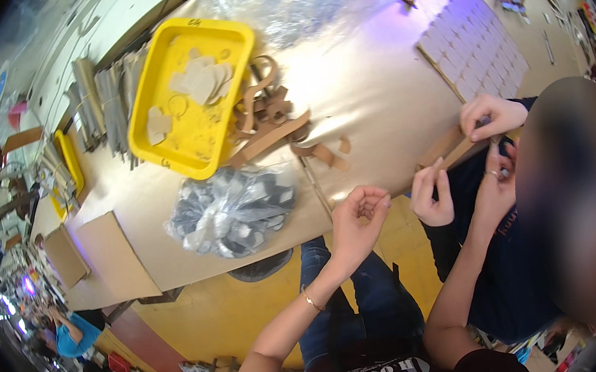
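Observation:
My left hand (363, 224) is in front of the table's near edge, its fingers curled toward the thumb. If something is in that pinch, it is too small to make out. At the right, my right hand (499, 174), with a ring on one finger, is bent closed close to a co-worker's hands; what its fingertips hold is hidden. The co-worker's one hand (494, 116) and other hand (431, 194) are at a tan leather strip (448, 148) by the table edge. Brown leather strips (274, 137) lie in a loose heap beyond my left hand.
A yellow tray (147, 141) with pale cut pieces stands at the far left. Nearer is a clear plastic bag (231, 212) of grey and white pieces. Cardboard sheets (116, 254) lie left; a board of pale tiles (473, 41) lies far right. The co-worker's body (486, 260) is close on my right.

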Motion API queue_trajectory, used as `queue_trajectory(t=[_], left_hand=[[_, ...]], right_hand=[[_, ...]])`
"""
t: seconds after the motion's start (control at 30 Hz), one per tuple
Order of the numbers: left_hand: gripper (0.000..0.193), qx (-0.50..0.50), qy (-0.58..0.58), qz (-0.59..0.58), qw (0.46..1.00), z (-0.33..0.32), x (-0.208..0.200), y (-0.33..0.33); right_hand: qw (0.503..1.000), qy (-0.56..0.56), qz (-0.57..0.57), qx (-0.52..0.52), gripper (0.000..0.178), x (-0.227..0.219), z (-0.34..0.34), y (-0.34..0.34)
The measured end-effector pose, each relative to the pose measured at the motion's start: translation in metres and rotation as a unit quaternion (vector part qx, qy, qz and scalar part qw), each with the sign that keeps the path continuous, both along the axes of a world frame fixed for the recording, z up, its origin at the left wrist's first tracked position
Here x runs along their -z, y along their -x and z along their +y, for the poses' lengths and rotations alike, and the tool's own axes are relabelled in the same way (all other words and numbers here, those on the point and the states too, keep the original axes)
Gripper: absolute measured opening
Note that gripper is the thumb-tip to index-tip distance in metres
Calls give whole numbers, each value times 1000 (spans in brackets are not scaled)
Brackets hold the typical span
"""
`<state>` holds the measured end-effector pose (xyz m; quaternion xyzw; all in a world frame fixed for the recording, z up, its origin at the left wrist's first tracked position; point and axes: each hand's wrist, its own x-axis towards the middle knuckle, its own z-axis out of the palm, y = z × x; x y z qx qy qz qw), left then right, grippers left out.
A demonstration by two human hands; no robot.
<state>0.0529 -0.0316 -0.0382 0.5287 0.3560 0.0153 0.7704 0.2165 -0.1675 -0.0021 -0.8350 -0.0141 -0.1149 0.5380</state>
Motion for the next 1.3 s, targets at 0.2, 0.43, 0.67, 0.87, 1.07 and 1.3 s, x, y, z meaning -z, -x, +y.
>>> queue_trajectory(t=[0.2,0.43,0.67,0.87,1.07,1.3], left_hand=[[11,-42,-75,67,994,30,-4,48],[14,-90,-47,24,995,49,-15,64],[34,-169,85,30,982,48,-8,23],[37,-136,140,65,979,69,-4,-3],[26,-170,206,40,963,84,5,-8],[40,-221,305,27,926,86,-1,-8]], right_hand=[[951,124,46,-278,36,-23,84,63],[885,225,83,-399,26,30,139,81],[905,84,270,-319,20,21,107,79],[893,93,241,-370,19,-7,95,78],[904,50,252,-342,15,-30,82,78],[831,-234,449,-232,16,-33,62,61]])
